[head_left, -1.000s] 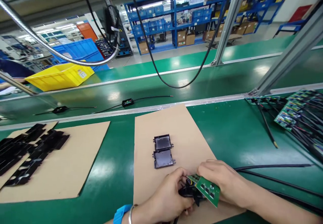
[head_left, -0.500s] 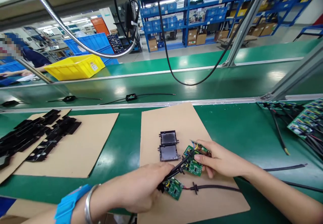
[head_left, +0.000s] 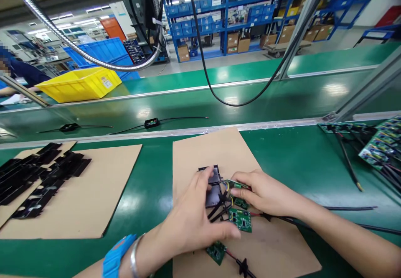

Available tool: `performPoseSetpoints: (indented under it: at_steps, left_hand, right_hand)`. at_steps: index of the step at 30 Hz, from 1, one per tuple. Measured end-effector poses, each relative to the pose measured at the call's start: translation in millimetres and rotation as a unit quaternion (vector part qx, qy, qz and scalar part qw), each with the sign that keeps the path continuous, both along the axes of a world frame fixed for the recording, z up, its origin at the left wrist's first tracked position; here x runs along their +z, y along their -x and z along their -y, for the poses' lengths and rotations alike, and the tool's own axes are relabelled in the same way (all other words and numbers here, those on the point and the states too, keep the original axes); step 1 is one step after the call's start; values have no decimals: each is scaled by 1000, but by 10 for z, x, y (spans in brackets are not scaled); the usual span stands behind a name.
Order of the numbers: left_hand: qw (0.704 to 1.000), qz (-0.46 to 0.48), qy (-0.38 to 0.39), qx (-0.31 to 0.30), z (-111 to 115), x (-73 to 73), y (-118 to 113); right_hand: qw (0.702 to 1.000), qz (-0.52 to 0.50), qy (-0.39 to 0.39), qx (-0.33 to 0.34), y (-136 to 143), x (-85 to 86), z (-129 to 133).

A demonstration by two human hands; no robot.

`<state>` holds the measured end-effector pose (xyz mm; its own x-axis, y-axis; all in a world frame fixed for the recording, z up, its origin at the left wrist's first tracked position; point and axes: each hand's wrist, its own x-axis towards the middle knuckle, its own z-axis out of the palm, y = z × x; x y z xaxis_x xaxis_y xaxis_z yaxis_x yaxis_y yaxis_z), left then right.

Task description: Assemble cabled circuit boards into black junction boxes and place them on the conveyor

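My left hand [head_left: 196, 213] is open over the cardboard sheet [head_left: 219, 144], its thumb and fingers spread around black cables [head_left: 219, 207]. Behind its fingertips, two black plastic housings [head_left: 213, 196] lie on the cardboard, partly covered. My right hand [head_left: 260, 190] pinches a green circuit board [head_left: 238, 184] with wires just right of the housings. A second green board [head_left: 240, 219] lies below that hand, with a red and black lead running right. Another board [head_left: 216, 252] rests lower, beneath my left thumb, with a black cable fitting [head_left: 242, 266] beside it.
Stacked black housings [head_left: 53, 177] lie on cardboard at the left. Bundled green boards with cables [head_left: 384, 146] sit at the right. A yellow bin [head_left: 79, 85] stands behind the metal rail. A black cable [head_left: 232, 104] hangs ahead. A person's sleeve [head_left: 26, 71] shows far left.
My left hand has released the cable bundle and opened, moving up over the housings. My right hand has shifted slightly left with a board. Two boards now lie apart on the cardboard. The view has shifted.
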<state>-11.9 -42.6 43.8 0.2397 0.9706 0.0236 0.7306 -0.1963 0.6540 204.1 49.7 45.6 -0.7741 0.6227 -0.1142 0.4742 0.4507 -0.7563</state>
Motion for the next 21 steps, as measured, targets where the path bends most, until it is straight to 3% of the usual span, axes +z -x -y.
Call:
performPoseSetpoints:
  at_steps: [3, 6, 8, 11, 14, 18, 21]
  left_hand:
    - [999, 41, 7, 30, -260, -47, -69]
    - [996, 57, 46, 46, -417, -89, 23]
    - [995, 59, 68, 51, -467, -113, 109]
    - [993, 35, 89, 65, -519, -140, 179]
    - [991, 14, 98, 92, -592, -154, 171]
    - [990, 6, 92, 111, -704, -161, 188]
    - [986, 32, 129, 99, -743, -172, 288]
  right_hand:
    - [998, 10, 57, 7, 114, 25, -145]
    - [982, 19, 181, -55, 123, -64, -294]
    - [976, -1, 204, -73, 107, -130, -369]
    - [991, -28, 112, -66, 174, -152, -420]
    - [994, 44, -58, -86, 413, -77, -365]
    - [933, 182, -308, -44, 758, 15, -202]
    - [923, 181, -339, 27, 794, -20, -193]
